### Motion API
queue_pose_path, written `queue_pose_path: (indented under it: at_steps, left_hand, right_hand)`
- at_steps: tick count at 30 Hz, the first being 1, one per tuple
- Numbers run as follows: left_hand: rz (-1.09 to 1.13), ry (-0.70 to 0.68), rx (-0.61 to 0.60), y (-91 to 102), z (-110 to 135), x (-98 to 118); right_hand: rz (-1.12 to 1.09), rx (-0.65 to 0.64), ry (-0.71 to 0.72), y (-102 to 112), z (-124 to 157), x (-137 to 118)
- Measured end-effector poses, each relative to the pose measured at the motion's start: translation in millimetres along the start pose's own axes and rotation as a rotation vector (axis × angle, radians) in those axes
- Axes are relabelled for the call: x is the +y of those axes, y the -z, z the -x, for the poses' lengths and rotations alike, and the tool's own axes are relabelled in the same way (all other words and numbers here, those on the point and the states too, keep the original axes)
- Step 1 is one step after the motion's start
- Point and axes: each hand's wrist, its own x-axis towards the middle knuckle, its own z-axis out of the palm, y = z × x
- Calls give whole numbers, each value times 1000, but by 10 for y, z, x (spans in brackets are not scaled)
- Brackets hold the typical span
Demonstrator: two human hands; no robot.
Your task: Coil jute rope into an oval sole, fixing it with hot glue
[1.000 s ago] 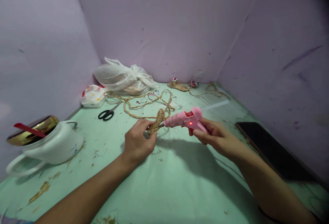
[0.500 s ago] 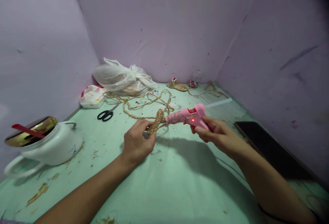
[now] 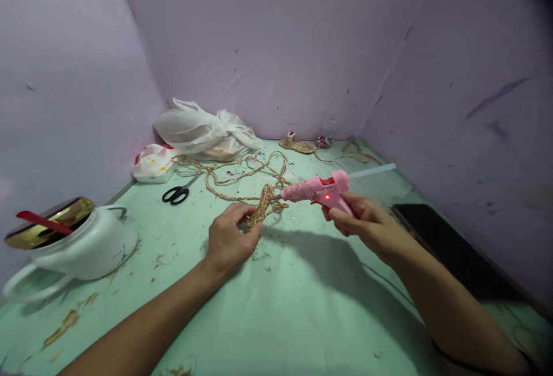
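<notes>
My left fingers (image 3: 242,209) hide the lower end of the braided piece (image 3: 262,204), mid-frame; my right fingers (image 3: 351,224) cover part of the pink glue gun's (image 3: 307,189) grip; the bottom edge cuts off my left forearm (image 3: 164,302); the white bag (image 3: 203,128), upper left, veils its contents; the cluster (image 3: 323,142), upper centre, is too small to identify.

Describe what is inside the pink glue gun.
From the back of the pink glue gun juts a translucent stick; a red part shows near its top. The rest inside is covered and cannot be seen.
</notes>
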Motion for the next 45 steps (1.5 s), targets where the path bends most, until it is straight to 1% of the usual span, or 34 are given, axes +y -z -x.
queue_pose_path:
  at_steps: [6,12,16,28,34,36,37,39,41,43,45]
  left_hand:
    - [-1,3,5,12,-1,24]
    - [10,35,-20,7,-1,11]
    - [8,25,-24,4,7,0]
    - [15,-3,-21,13,8,11]
    - [32,2,-54,24,7,25]
    - [18,25,-85,41,11,50]
    - [-5,50,-110,55,13,71]
    - [-91,117,-187,89,17,130]
    - [-214,184,-277,129,15,206]
    - [-336,231,-355,172,8,284]
    - [-430,260,-415,215,-1,351]
  right_hand:
    - [-19,24,9,-4,-8,30]
    - [-22,35,11,-6,2,14]
    - [-14,64,11,-3,2,5]
    - [-21,92,47,-5,2,14]
    - [-20,102,30,0,-7,38]
    - [-39,150,8,6,-33,58]
    - [-54,203,-17,17,-55,76]
    - [-38,351,-100,57,-113,136]
    - [50,476,-193,123,-178,229]
    - [172,535,-253,202,-223,341]
    - [295,566,-276,271,-231,439]
